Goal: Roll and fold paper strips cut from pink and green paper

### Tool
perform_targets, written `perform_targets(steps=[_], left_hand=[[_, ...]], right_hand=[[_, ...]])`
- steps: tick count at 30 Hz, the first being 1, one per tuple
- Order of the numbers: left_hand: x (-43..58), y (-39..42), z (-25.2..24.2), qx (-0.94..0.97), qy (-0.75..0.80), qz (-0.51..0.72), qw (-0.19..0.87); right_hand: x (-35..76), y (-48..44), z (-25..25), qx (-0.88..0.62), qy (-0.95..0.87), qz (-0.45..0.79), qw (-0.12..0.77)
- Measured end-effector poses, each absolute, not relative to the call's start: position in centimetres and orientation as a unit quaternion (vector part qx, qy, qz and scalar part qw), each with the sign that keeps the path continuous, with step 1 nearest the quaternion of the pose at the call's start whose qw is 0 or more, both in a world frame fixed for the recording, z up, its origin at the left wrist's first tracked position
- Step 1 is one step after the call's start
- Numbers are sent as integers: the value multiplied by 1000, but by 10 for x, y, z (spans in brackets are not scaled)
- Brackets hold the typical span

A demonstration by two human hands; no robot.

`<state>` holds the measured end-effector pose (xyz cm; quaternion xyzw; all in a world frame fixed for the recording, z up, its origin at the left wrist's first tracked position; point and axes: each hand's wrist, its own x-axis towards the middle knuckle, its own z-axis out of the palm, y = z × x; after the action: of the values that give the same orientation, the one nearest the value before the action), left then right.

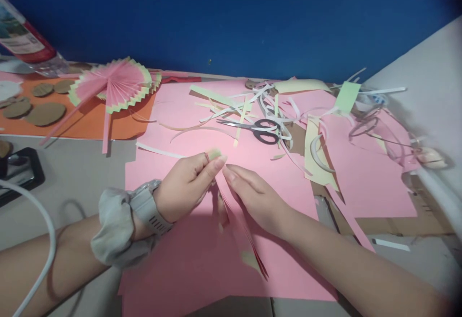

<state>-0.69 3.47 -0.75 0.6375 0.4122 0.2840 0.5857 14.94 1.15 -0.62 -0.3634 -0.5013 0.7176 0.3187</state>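
A folded strip of pleated pink paper (238,218) slants down between my hands, its layers fanned slightly at the lower end. My left hand (187,179) pinches its upper end, where a light green edge (215,153) shows above the thumb. My right hand (258,201) closes on the strip from the other side, thumb and forefinger close to the left thumb. Both hands are over large pink paper sheets (173,278). Black-handled scissors (266,130) lie beyond my fingers, among thin white and green paper strips (216,96).
At the back left, pink-and-green pleated paper fans (124,83) lie on orange paper (140,122) with several cardboard discs (46,114) and a plastic bottle (31,42). Glasses (382,136) rest at right. A white cable (50,230) crosses my left forearm. A blue wall (231,23) stands behind.
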Motion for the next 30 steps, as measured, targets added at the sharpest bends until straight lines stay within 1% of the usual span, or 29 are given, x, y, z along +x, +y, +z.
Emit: perform_targets(steps=[4,8,13,16,20,25,30], left_hand=[[-6,35,-6,622,359,270,641],[-6,34,-8,587,333,257,692],[-5,32,-10,584,318,272,695],[-5,31,-9,581,310,266,704],[-5,32,-8,601,313,255,690],[-5,32,-9,596,319,248,694],[-4,32,-9,599,326,247,688]], right_hand=[[149,13,-7,-343,-479,736,335],[148,14,-8,-345,-482,735,329],[149,14,-6,-378,-506,689,356],[149,15,-3,-367,-510,694,351],[150,17,-4,-368,-520,692,339],[150,15,-7,-371,-536,671,354],[151,15,-8,-356,-525,685,359]])
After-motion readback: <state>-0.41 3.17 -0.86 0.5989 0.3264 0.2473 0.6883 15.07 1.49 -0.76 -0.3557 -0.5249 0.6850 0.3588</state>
